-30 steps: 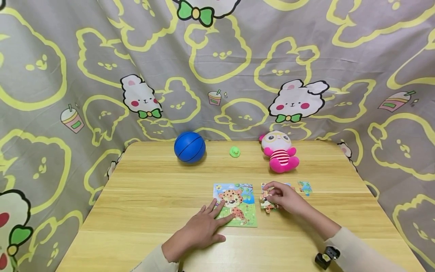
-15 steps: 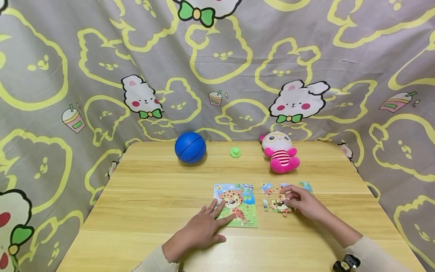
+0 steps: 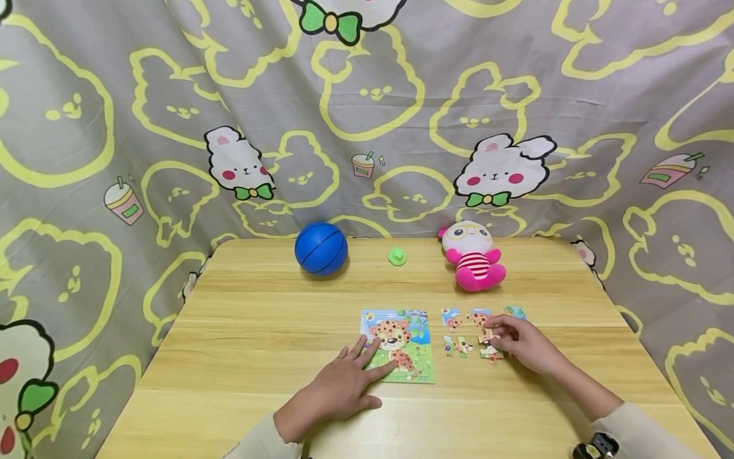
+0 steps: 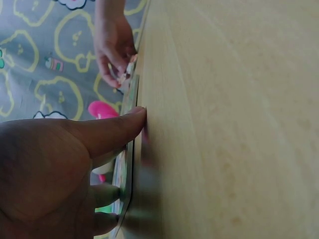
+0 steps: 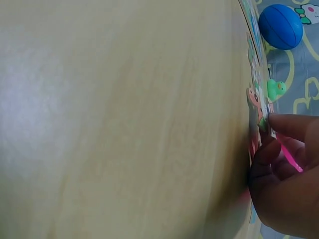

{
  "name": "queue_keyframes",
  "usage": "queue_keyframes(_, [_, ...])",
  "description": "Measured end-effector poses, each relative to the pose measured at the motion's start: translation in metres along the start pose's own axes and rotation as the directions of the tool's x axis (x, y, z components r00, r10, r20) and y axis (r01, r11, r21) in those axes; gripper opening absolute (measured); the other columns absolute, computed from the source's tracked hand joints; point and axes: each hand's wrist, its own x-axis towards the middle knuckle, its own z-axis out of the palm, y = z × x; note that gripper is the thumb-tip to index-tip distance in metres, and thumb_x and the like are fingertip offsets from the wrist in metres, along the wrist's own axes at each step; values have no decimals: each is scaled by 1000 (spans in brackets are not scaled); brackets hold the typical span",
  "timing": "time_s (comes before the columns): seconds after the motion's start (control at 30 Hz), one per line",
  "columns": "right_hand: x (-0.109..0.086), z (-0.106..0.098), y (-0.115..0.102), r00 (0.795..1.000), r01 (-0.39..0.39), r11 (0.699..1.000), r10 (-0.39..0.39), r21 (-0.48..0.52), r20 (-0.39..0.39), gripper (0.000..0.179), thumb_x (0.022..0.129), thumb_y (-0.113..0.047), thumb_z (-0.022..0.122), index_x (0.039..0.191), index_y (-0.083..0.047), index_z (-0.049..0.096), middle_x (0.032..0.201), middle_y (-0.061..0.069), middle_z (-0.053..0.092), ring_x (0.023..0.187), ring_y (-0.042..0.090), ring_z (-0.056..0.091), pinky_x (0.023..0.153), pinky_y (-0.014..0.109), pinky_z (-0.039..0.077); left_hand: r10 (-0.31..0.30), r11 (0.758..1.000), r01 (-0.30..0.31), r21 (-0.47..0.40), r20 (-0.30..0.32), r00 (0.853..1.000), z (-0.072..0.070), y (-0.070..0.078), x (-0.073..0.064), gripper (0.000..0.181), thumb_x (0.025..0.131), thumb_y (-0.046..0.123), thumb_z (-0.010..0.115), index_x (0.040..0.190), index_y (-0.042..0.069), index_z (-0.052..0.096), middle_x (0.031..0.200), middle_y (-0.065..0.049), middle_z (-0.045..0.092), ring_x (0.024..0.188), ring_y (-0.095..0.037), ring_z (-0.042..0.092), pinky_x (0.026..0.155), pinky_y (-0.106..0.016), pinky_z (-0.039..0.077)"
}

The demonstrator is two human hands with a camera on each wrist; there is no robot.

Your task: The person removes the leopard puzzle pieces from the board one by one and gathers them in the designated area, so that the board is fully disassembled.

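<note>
My left hand (image 3: 344, 386) rests on the leopard puzzle board (image 3: 411, 364) with its fingers spread. In the left wrist view the thumb (image 4: 117, 130) reaches past the board's edge. To the right of the board, my right hand (image 3: 524, 344) pinches a leopard-face puzzle piece (image 3: 489, 349) between thumb and fingers. Its lower end seems close to the tabletop; whether it touches cannot be told. Other puzzle pieces lie around it: a blue-topped one (image 3: 450, 319), a spotted one (image 3: 478, 317), a green one (image 3: 457, 346) and, partly behind the hand, a leafy one (image 3: 516, 312).
Along the back of the wooden table (image 3: 258, 357) stand a blue ball (image 3: 321, 249), a small green duck toy (image 3: 397, 257) and a pink-and-white plush toy (image 3: 474, 258). A patterned curtain (image 3: 395, 115) hangs behind and at both sides.
My right hand has moved to the right with the pinched puzzle piece, uncovering loose pieces on its left. The left hand has stayed in place on the board.
</note>
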Motion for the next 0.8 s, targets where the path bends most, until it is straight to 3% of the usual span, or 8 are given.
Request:
queue_keyframes(0.33, [1, 3, 3, 1000, -10, 995, 7, -101, -24, 31, 97, -10, 72, 126, -1, 69, 114, 10, 68, 88, 12, 55, 71, 23, 47, 5, 1000, -5, 6, -1, 1000, 0, -1, 0, 70, 98, 59, 59, 160, 46, 29, 173, -9, 16, 158, -36, 15, 120, -56, 32])
queue_keyframes(0.8, [1, 5, 6, 999, -32, 996, 29, -86, -35, 33, 97, -11, 72, 128, 0, 69, 108, 9, 65, 79, 10, 49, 66, 23, 43, -1, 1000, 1, 13, 5, 1000, -1, 0, 0, 71, 98, 59, 59, 161, 46, 29, 173, -9, 15, 158, -35, 14, 120, -56, 31])
